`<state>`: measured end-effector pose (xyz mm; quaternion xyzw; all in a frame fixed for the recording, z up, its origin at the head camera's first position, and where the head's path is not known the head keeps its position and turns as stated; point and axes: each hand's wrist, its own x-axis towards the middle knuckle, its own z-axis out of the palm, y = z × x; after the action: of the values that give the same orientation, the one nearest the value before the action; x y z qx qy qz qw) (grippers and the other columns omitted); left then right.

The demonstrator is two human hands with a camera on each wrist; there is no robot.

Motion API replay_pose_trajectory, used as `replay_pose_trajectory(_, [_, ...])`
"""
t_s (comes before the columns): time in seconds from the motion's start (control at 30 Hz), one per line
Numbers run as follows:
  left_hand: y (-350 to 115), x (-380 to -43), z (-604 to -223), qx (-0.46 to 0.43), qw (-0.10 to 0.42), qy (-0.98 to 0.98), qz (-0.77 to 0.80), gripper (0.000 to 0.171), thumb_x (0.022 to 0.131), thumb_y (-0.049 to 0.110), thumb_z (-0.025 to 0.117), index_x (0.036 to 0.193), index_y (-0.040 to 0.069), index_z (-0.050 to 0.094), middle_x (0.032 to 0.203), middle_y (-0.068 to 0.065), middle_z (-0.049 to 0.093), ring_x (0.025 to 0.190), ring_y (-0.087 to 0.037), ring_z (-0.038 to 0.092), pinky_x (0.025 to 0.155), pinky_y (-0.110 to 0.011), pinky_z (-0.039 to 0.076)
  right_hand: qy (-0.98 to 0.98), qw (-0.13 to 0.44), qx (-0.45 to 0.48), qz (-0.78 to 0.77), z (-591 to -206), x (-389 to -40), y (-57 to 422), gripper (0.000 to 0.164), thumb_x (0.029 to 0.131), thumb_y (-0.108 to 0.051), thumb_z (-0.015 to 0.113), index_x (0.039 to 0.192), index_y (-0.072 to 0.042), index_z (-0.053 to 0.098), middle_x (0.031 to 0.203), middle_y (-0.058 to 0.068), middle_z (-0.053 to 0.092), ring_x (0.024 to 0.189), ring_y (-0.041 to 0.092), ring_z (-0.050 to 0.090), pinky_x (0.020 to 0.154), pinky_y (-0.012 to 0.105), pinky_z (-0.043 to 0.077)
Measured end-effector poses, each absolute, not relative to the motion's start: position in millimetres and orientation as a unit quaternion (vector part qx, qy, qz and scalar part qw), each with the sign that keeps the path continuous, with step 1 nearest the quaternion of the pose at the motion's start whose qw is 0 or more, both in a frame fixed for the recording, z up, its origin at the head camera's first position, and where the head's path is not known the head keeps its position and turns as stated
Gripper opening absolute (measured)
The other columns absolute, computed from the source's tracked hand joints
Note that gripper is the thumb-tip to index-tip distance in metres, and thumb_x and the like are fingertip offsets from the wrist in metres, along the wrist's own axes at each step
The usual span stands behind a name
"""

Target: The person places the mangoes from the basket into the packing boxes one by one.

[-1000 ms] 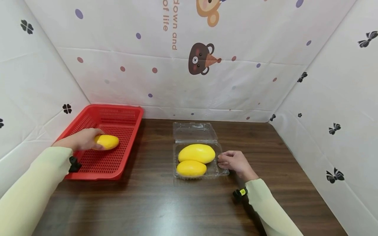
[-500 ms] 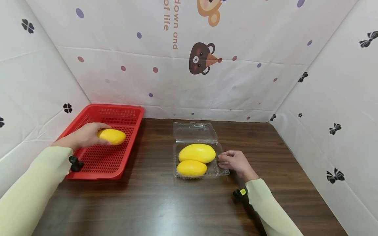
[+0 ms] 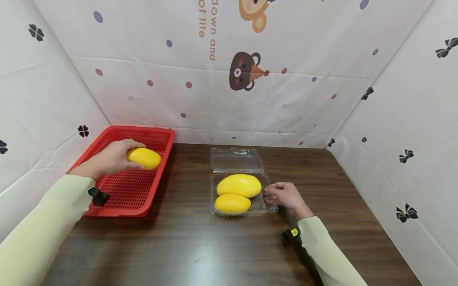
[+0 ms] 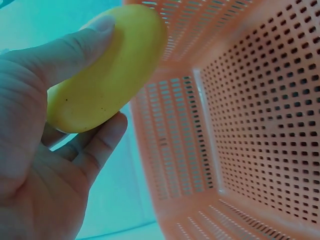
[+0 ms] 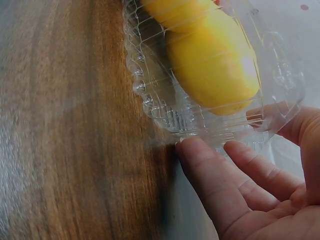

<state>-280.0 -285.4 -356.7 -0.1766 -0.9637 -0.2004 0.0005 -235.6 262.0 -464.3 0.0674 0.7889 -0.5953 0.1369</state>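
Observation:
My left hand (image 3: 116, 159) grips a yellow mango (image 3: 144, 158) between thumb and fingers, above the red basket (image 3: 123, 213). In the left wrist view the thumb lies along one side of the mango (image 4: 112, 75), with fingertips underneath it. Two more yellow mangoes, a larger one (image 3: 239, 185) and a smaller one (image 3: 232, 203), lie side by side in the clear plastic clamshell box (image 3: 264, 180). Its lid (image 3: 236, 159) is laid back toward the wall. At the box's right side, my right hand (image 3: 284, 197) pinches the edge, thumb partly behind the clear plastic in the right wrist view.
The basket stands at the left of the dark wooden table (image 3: 186, 246), near the left wall. A patterned white sheet (image 3: 143, 99) rises behind and on both sides. Black cameras are strapped to the left wrist (image 3: 98, 196) and right wrist (image 3: 289, 235).
My left hand has lifted the mango from the basket floor and carried it up and to the right. The right hand and the clamshell box have stayed in place.

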Motion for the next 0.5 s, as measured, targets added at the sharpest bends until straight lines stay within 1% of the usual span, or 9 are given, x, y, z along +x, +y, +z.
replay_pose_trajectory(0.13, [-281, -278, -348, -0.174, 0.014, -0.964, -0.199, 0.075, 0.067, 0.041, 0.083, 0.129, 0.011, 0.053, 0.117, -0.008, 0.057, 0.099, -0.025, 0.051, 0.085, -0.047, 0.049, 0.789, 0.138, 0.069, -0.595, -465, -235, 262, 0.038, 0.084, -0.023, 0.070, 0.112, 0.002, 0.064, 0.106, 0.021, 0.067, 0.088, 0.027, 0.070, 0.075, 0.038, 0.056])
replay_pose_trajectory(0.27, [-278, -276, -341, -0.172, 0.027, -0.962, -0.211, 0.074, 0.069, 0.039, 0.082, 0.130, 0.012, 0.051, 0.118, -0.008, 0.055, 0.099, -0.025, 0.051, 0.086, -0.048, 0.048, 0.788, 0.137, 0.066, -0.596, -464, -236, 262, 0.038, 0.085, -0.023, 0.069, 0.112, 0.003, 0.064, 0.106, 0.021, 0.067, 0.088, 0.027, 0.070, 0.075, 0.038, 0.056])
replay_pose_trajectory(0.5, [-269, -273, -339, -0.197, 0.087, -0.948, -0.233, 0.073, 0.069, 0.032, 0.084, 0.131, 0.011, 0.050, 0.115, -0.005, 0.055, 0.094, -0.022, 0.051, 0.082, -0.043, 0.047, 0.786, 0.136, 0.061, -0.600, -465, -236, 263, 0.039, 0.085, -0.023, 0.069, 0.113, 0.003, 0.064, 0.105, 0.021, 0.067, 0.088, 0.027, 0.070, 0.075, 0.038, 0.056])
